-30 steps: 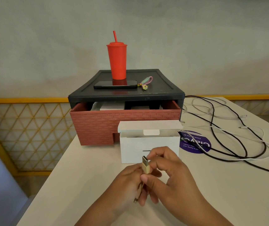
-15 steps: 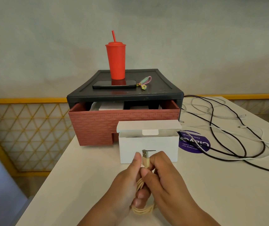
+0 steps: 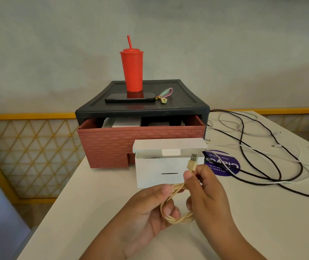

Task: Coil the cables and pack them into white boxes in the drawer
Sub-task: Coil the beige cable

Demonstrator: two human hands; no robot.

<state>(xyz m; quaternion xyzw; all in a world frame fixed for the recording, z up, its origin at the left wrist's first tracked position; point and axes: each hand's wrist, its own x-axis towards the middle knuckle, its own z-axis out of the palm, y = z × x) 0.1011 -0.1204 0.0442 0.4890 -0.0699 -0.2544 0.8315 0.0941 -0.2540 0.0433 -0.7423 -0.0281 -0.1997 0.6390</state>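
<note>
The left hand (image 3: 150,212) closes its grip on the strands of the gold cable (image 3: 178,220), whose small coil hangs between both hands above the counter (image 3: 93,212). The right hand (image 3: 206,199) pinches the cable in its grip just below the USB plug (image 3: 192,163), which points up and away. The open white box (image 3: 155,175) stands just beyond, mouth upward, nearer the right hand. Loose cables (image 3: 241,136) lie farther right.
</note>
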